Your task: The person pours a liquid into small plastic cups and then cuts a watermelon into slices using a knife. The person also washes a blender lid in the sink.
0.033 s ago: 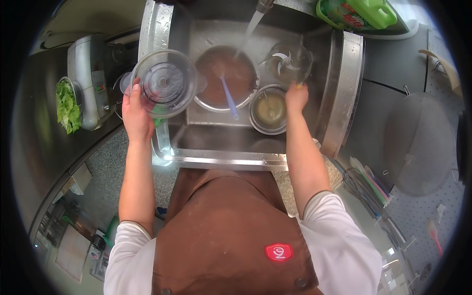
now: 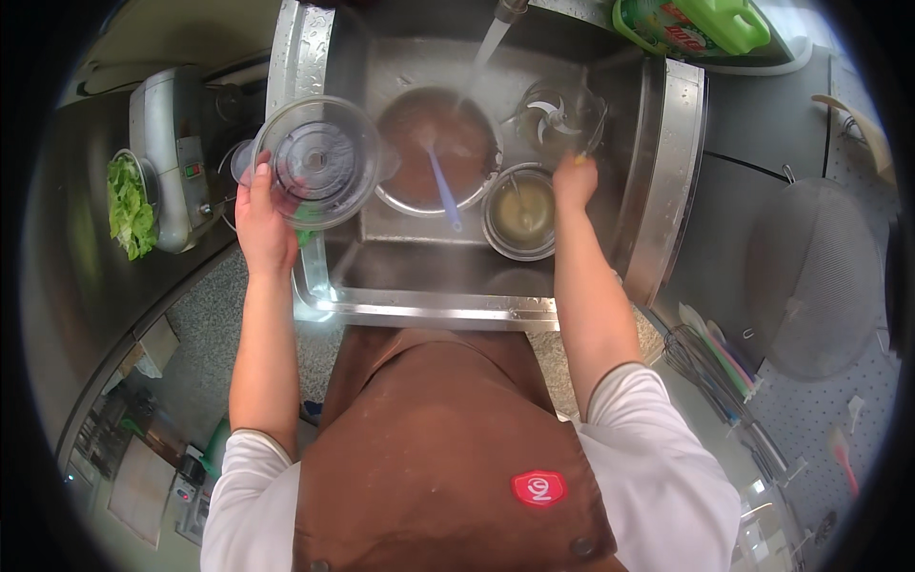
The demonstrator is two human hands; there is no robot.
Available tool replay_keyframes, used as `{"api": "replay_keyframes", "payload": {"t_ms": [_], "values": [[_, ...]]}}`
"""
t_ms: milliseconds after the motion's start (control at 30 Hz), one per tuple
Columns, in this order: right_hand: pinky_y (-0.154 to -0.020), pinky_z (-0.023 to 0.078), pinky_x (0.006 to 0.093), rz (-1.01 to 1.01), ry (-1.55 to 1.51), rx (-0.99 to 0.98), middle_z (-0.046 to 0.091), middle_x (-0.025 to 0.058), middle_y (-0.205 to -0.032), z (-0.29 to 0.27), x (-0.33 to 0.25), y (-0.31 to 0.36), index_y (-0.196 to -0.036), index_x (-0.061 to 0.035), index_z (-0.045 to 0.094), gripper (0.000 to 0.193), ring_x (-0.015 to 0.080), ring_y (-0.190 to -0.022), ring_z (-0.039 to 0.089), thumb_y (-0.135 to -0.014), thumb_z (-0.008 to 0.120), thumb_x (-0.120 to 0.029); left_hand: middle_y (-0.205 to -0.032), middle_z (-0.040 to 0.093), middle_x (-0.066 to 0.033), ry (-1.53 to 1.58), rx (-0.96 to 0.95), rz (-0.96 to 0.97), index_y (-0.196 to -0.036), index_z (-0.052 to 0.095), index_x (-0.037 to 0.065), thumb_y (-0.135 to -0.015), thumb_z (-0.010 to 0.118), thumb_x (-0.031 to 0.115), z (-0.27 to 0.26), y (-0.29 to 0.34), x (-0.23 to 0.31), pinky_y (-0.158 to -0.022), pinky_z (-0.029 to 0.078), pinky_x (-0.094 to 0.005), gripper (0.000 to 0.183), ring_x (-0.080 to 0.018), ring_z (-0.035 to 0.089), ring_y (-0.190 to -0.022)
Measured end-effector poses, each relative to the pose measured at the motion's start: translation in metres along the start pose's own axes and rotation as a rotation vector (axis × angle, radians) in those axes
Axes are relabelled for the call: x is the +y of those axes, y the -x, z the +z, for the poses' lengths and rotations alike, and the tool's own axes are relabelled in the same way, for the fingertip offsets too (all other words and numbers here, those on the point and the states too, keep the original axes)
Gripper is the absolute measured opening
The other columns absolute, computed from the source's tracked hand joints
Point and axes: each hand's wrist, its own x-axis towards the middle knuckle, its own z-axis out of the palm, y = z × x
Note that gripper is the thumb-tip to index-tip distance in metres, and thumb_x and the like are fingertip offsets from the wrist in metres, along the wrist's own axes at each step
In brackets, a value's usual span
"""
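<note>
In my left hand (image 2: pixel 264 224) is a round clear plastic lid (image 2: pixel 319 162), held by its edge over the sink's left rim. My right hand (image 2: pixel 576 181) is closed at the near edge of a clear plastic bowl (image 2: pixel 532 107), which has a curved metal blade (image 2: pixel 553 119) inside. A small yellow bit shows at those fingers; what it is I cannot make out. Just left of this hand stands a round metal pot (image 2: pixel 522 212) with cloudy yellowish liquid. Further left, a larger basin (image 2: pixel 389 191) holds brownish water, with a blue-handled utensil (image 2: pixel 444 186) leaning in it.
Water runs from the tap (image 2: pixel 510 11) into the steel sink (image 2: pixel 419 229). A green bottle (image 2: pixel 696 27) stands at the back right. On the left is a grey machine (image 2: pixel 176 157) beside leafy greens (image 2: pixel 132 205). A large mesh strainer (image 2: pixel 815 276) and whisks (image 2: pixel 691 357) are on the right.
The clear bowl's rim and blade have shifted and turned slightly at my right hand. My left hand and the lid are almost where they were.
</note>
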Motion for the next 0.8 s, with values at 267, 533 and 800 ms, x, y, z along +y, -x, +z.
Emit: {"api": "replay_keyframes", "payload": {"t_ms": [267,533,800], "values": [[-0.068,0.06,0.0439,0.314,-0.397,-0.051,0.074,0.0252,-0.09,0.041,-0.038,-0.042,-0.111,0.0033,0.059,0.029,0.0382,-0.069,0.074,-0.089,0.064,-0.015,-0.128,0.065,-0.0102,-0.04,-0.005,-0.061,-0.137,0.056,0.003,-0.109,0.057,0.021,-0.007,0.004,-0.006,-0.089,0.058,-0.0375,0.033,-0.0197,0.066,-0.106],[-0.091,0.054,0.0524,0.094,-0.167,0.039,0.072,0.0285,-0.11,0.014,-0.077,-0.044,-0.112,0.0018,0.063,0.037,0.049,-0.106,0.069,-0.081,0.069,-0.018,-0.121,0.067,-0.0091,-0.023,-0.014,-0.052,-0.137,0.054,0.003,-0.108,0.058,0.019,-0.01,0.011,0.004,-0.086,0.058,-0.0352,0.033,-0.0171,0.067,-0.097],[-0.046,0.053,0.0325,-0.01,-0.43,-0.117,0.065,0.0119,-0.084,-0.035,-0.105,-0.021,-0.114,0.0031,0.058,0.029,0.0195,-0.053,0.061,-0.086,0.064,-0.003,-0.119,0.066,-0.0137,0.155,0.056,-0.004,-0.132,0.055,0.002,-0.107,0.056,0.012,-0.024,-0.046,0.011,-0.093,0.06,-0.0454,0.027,-0.0284,0.07,-0.103]]}}
